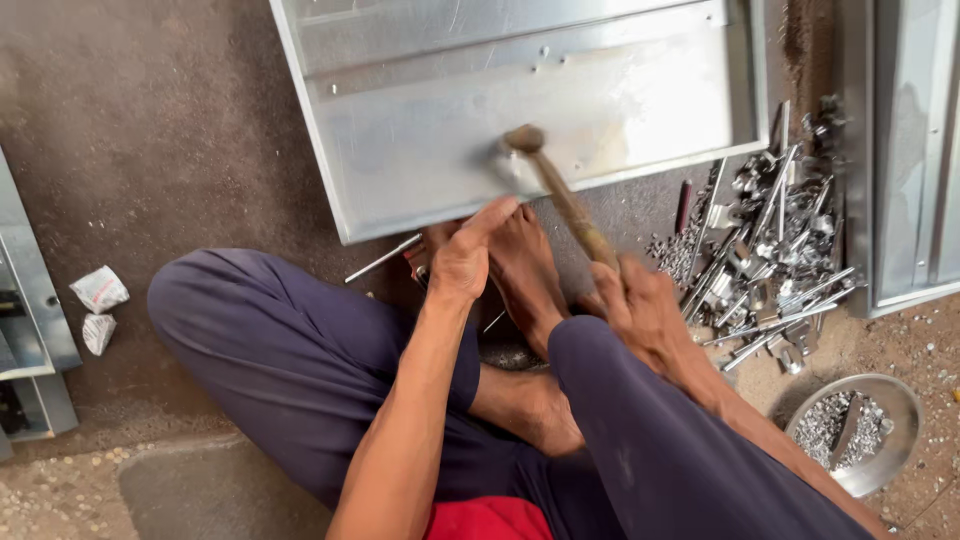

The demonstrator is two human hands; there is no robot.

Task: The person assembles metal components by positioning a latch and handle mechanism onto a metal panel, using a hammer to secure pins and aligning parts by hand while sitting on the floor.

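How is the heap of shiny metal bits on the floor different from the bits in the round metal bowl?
The loose heap of silvery metal rods and brackets lies spread on the bare floor, while the small silvery bits sit gathered inside the round metal bowl. The heap holds long rods and chunky pieces; the bowl's bits look tiny and grain-like. The heap lies beside the right hand gripping the wooden-handled hammer; the bowl sits nearer the person. Both are shiny grey metal.

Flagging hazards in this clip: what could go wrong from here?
1. The wooden-handled hammer in the right hand strikes the grey sheet-metal panel close to the left hand's fingertips, which might get hit.
2. The bare foot lies by the panel's edge and could be cut.
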